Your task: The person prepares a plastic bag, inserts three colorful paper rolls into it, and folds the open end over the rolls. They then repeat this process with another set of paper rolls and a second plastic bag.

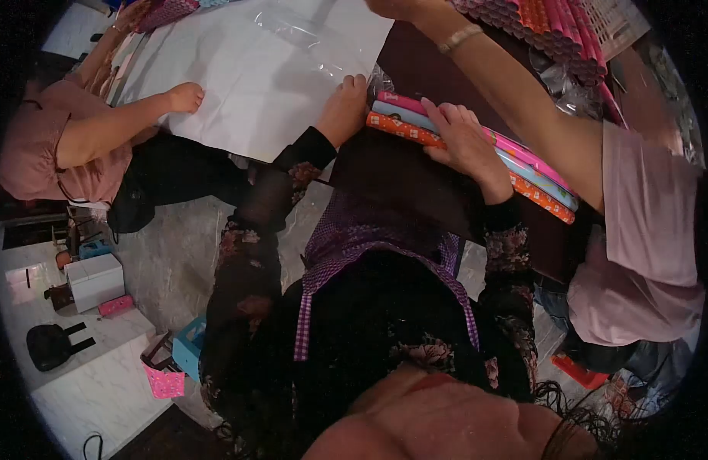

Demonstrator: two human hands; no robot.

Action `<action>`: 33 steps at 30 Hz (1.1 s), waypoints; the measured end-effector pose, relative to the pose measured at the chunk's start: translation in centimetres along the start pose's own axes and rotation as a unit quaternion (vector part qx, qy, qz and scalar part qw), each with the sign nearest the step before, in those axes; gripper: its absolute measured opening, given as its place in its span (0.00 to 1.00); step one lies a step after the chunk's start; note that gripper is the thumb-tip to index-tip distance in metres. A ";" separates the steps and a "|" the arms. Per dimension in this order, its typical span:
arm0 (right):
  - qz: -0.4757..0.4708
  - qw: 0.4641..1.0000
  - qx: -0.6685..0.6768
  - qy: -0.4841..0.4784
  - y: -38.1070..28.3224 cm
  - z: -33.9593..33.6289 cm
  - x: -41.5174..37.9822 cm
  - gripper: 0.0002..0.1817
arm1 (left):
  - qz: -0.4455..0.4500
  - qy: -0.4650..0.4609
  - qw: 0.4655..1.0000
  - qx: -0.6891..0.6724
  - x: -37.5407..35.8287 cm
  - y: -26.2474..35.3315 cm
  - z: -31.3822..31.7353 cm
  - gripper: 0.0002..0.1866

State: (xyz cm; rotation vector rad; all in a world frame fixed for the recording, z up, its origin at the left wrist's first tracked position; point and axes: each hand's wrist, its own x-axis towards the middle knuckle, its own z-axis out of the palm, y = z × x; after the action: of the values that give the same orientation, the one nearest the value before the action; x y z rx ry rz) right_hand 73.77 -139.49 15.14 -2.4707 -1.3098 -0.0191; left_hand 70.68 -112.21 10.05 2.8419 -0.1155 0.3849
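Three rolls of wrapping paper, a pink roll [530, 152], a light blue roll [534, 175] and an orange roll [545, 201], lie side by side on the dark table [400, 172]. My right hand [470, 144] lies across them with its fingers and thumb gripping the bundle. At the rolls' left end, my left hand [344, 111] has its fingers curled in. Clear plastic [380, 80] shows beside those fingers; whatever they hold is hidden.
A large white sheet [246, 77] with clear film [300, 42] covers the table's left side. One co-worker's fist [186, 97] rests on it. Another person's arm [515, 84] reaches across from the right. Stacked patterned rolls [542, 34] stand at the back right.
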 end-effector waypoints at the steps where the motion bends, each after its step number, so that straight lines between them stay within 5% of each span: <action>1: 0.001 1.000 0.001 -0.006 0.0 0.0 0.0 0.44 | 0.003 0.017 1.000 0.010 -0.2 0.2 0.2 0.19; 5: -0.033 0.999 0.003 0.017 0.4 0.6 -0.2 0.44 | 0.063 0.083 0.994 -0.024 -1.5 1.2 -0.5 0.16; 7: -0.024 1.000 -0.002 0.015 0.3 0.9 -0.1 0.44 | -0.025 0.047 0.997 -0.064 -1.9 1.9 -1.2 0.15; 16: -0.025 0.999 -0.025 0.019 1.0 2.9 -0.4 0.43 | -0.021 0.112 0.986 -0.123 -2.9 1.8 0.1 0.05; 29: -0.032 0.997 -0.044 0.051 2.0 2.9 -0.1 0.43 | -0.031 0.125 0.985 -0.118 -4.5 3.6 -0.8 0.13; 33: -0.016 0.998 -0.044 0.039 2.1 3.0 0.1 0.43 | -0.099 0.078 0.966 -0.226 -4.3 3.4 -0.1 0.15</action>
State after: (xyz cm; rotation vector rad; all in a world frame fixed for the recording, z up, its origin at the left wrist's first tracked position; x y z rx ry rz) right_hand 75.06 -139.57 11.76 -2.4936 -1.3428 -0.1814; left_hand 66.14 -115.23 9.82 2.3377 0.1010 0.4696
